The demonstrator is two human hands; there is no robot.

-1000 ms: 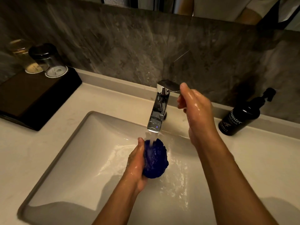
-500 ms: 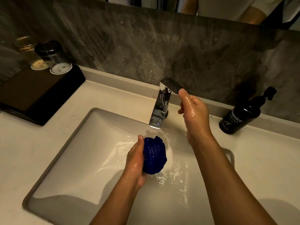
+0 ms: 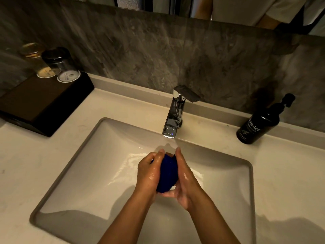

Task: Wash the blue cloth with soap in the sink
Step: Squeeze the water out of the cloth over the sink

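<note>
Two wet hands meet over the middle of the sink (image 3: 84, 155), with the blue cloth (image 3: 166, 173) bunched into a tight wad between them. Left hand (image 3: 149, 173): fingers curled round the left side of the wad, knuckles up, fingertips at its far edge. Right hand (image 3: 184, 178): palm against the right side of the wad, fingers lying along it and pointing away from the camera, thumb tucked beneath the near end; the grip looks firm, though the far fingertips are partly hidden by the cloth. The cloth is held clear above the basin floor, just in front of and below the spout of the chrome faucet (image 3: 175, 111). No stream is visible from the spout; the basin floor around the hands glistens with water. Both forearms enter from the lower edge of the view. A dark pump bottle (image 3: 258, 124), label reading "hand wash", stands on the pale counter (image 3: 290, 173) to the right of the faucet, well apart from the hands. At the far left, a dark tray (image 3: 44, 103) carries two upturned glasses (image 3: 65, 67) against the grey stone backsplash (image 3: 175, 55).
</note>
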